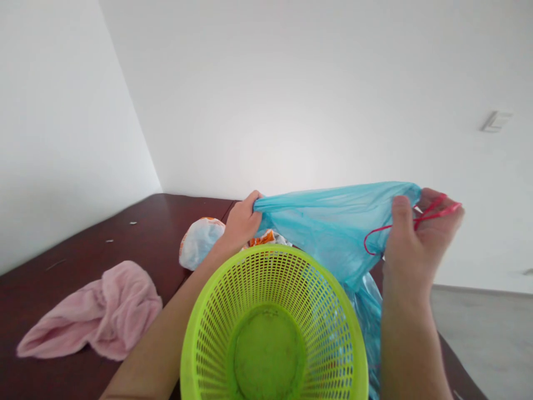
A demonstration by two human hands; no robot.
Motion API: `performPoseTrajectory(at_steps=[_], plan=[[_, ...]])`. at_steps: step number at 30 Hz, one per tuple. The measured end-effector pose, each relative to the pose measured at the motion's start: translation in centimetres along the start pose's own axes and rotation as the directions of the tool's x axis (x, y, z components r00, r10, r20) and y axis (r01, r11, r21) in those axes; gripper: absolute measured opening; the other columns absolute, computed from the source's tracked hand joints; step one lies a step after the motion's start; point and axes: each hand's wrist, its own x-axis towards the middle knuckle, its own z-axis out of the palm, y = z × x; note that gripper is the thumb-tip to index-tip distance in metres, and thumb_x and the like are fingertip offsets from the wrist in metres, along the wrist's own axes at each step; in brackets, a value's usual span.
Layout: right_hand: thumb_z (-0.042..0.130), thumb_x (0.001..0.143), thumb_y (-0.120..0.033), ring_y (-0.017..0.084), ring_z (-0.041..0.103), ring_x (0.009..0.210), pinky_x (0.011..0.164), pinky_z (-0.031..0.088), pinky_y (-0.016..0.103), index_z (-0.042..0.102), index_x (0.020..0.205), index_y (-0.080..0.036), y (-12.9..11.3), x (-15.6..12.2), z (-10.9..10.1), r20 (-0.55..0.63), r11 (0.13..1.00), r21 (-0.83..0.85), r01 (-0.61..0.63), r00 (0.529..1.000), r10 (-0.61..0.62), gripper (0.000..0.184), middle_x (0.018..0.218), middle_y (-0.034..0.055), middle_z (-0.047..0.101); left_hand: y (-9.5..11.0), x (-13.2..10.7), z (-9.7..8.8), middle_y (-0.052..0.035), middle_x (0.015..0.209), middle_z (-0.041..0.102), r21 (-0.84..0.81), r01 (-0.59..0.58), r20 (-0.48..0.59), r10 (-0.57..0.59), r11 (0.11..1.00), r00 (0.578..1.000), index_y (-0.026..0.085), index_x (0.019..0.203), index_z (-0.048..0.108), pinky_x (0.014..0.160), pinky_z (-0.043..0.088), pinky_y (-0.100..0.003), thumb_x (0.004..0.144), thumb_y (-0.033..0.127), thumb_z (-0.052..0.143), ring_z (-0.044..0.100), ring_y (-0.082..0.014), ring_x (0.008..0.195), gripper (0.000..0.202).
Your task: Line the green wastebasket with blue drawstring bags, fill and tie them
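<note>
Grip clenched on blue bag (333, 228) rim, left hand (241, 222), right hand (416, 239), green basket (200, 322) below, table (158, 222) edge rightward.

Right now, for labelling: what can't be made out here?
Head view:
Blue drawstring bag: lower end hidden behind the green basket.
White-and-orange wrapper: partly behind the left hand; contents unclear.
Basket's near rim: cut off by the bottom edge.
Pale specks on the table: too small.

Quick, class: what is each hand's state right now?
Left hand: closed on the blue bag.
Right hand: closed on the blue bag and its red drawstring.
</note>
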Motion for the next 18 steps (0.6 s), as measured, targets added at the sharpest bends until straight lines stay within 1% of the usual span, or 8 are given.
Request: performPoseTrajectory(at_steps=[2,4,7,9,11,14,16,18], plan=[[0.086,0.102,-0.064,0.03,0.07,0.102,0.097,0.056,0.05,0.069,0.133,-0.029,-0.3,-0.1,-1.2,0.132,0.974,-0.222,0.036,0.991,-0.007,0.05,0.123,0.011,0.076,0.4,0.2,-1.1,0.0023,0.082,0.065,-0.101,0.005,-0.05,-0.01,0.995,0.999,0.028,0.098,0.06,0.073,0.041,-0.035,0.094,0.019,0.051,0.063,-0.024,0.08,0.013],[0.087,0.1,-0.071,0.024,0.055,0.073,0.079,0.046,0.044,0.077,0.105,-0.03,-0.6,-0.4,-2.4,0.289,0.905,-0.42,0.063,0.955,0.068,0.043,0.086,0.0056,0.072,0.6,0.5,-2.0,0.0037,0.081,0.063,-0.14,-0.018,-0.052,0.011,0.99,0.999,0.027,0.096,0.058,0.073,0.042,-0.034,0.093,0.025,0.058,0.061,-0.0224,0.081,0.004],[0.086,0.102,-0.073,0.021,0.037,0.06,0.069,0.029,0.04,0.07,0.075,-0.03,-1.5,-1.1,-3.8,0.446,0.805,-0.573,0.153,0.883,0.15,0.053,0.063,0.0041,0.06,0.5,0.7,-3.6,0.0065,0.082,0.067,-0.114,-0.024,0.081,0.033,0.993,0.996,0.027,0.103,0.063,0.071,0.044,-0.032,0.084,0.033,0.081,0.064,-0.0215,0.08,0.027],[0.088,0.102,-0.068,0.023,0.046,0.063,0.068,0.028,0.039,0.073,0.085,-0.031,-2.7,-1.6,-4.0,0.417,0.81,-0.558,0.178,0.905,0.089,0.043,0.074,0.0054,0.069,0.2,0.8,-4.6,0.0051,0.09,0.076,-0.091,-0.069,0.237,0.088,0.994,0.967,0.028,0.109,0.07,0.074,0.049,-0.033,0.078,0.029,0.09,0.071,-0.0235,0.084,0.038],[0.09,0.101,-0.06,0.025,0.059,0.075,0.071,0.035,0.039,0.075,0.103,-0.031,-4.1,-2.0,-3.5,0.333,0.859,-0.475,0.193,0.943,-0.027,0.033,0.094,0.0064,0.077,-0.2,0.8,-5.4,0.0017,0.098,0.084,-0.067,-0.148,0.331,0.162,0.987,0.93,0.029,0.108,0.077,0.081,0.056,-0.036,0.077,0.017,0.086,0.077,-0.0265,0.091,0.034],[0.09,0.101,-0.059,0.028,0.072,0.099,0.089,0.054,0.046,0.075,0.116,-0.03,-4.9,-2.8,-1.4,0.355,0.949,-0.242,0.203,0.929,-0.108,0.036,0.113,0.0077,0.08,-0.3,0.8,-5.5,-0.0013,0.106,0.089,-0.008,-0.249,0.295,0.241,0.968,0.925,0.03,0.102,0.084,0.097,0.063,-0.042,0.075,0.004,0.065,0.082,-0.029,0.1,0.042],[0.088,0.103,-0.063,0.031,0.076,0.12,0.111,0.059,0.053,0.079,0.126,-0.031,-3.9,-3.5,0.7,0.515,0.994,-0.035,0.105,0.854,-0.072,0.041,0.128,0.0091,0.083,0.0,0.8,-4.8,-0.0018,0.107,0.089,-0.018,-0.295,0.227,0.292,0.955,0.929,0.029,0.103,0.087,0.102,0.064,-0.043,0.073,0.003,0.058,0.083,-0.0286,0.103,0.049],[0.088,0.103,-0.067,0.033,0.075,0.14,0.127,0.056,0.058,0.079,0.14,-0.032,-2.1,-4.1,2.6,0.715,0.99,0.101,-0.098,0.699,-0.004,0.052,0.148,0.0102,0.081,0.6,0.5,-3.8,-0.0021,0.105,0.089,-0.071,-0.333,0.134,0.34,0.94,0.931,0.028,0.107,0.088,0.101,0.065,-0.042,0.075,0.004,0.058,0.083,-0.0271,0.102,0.05]])
